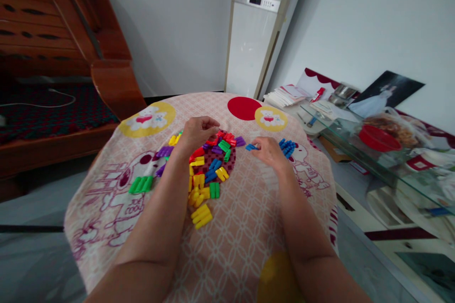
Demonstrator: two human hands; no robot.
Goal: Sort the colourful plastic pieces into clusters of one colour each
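Note:
Over the far side of a pile of coloured plastic building blocks (199, 181), my left hand (199, 132) hovers with its fingers loosely curved and thumb apart, seemingly holding nothing. My right hand (270, 150) pinches a small blue block (251, 147) at its fingertips, low over the cloth. Just right of that hand lies a cluster of blue blocks (287, 148), partly hidden behind it. Red blocks (230, 139), a purple block (241, 141) and green blocks (224, 146) lie between the hands. My left forearm covers part of the pile.
A patterned pink tablecloth (241, 227) covers the round table. Green blocks (141, 184) lie left of my left forearm. At right, a glass-topped cabinet (355, 125) carries papers, a red bowl (379, 138) and a photo (387, 92). A wooden bench (113, 80) stands at left.

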